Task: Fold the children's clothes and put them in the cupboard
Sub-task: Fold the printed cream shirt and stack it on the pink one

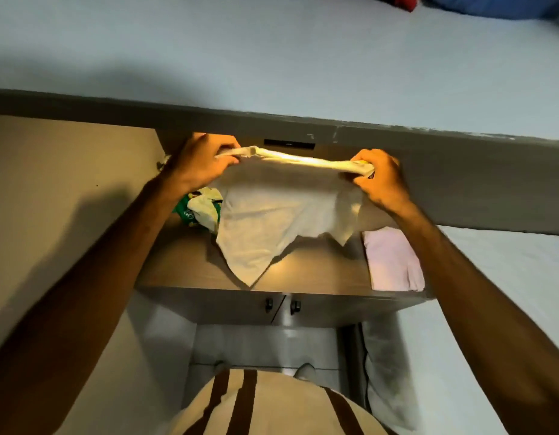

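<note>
A small cream-white garment (271, 215) hangs stretched between my two hands above the wooden cupboard shelf (184, 265). My left hand (199, 164) pinches its upper left edge. At the upper right edge, my right hand (380, 180) grips the cloth. The lower part of the garment droops in uneven points onto the shelf. A folded pale pink piece (392, 262) lies on the shelf at the right. Behind my left wrist a crumpled green-and-white garment (198, 210) is partly hidden.
A grey horizontal board (428, 146) runs across above the shelf. Below the shelf two cupboard doors with small knobs (281, 306) are closed. A beige wall panel (52, 199) stands at the left; a pale blue wall at the right. My striped shirt (265, 403) fills the bottom.
</note>
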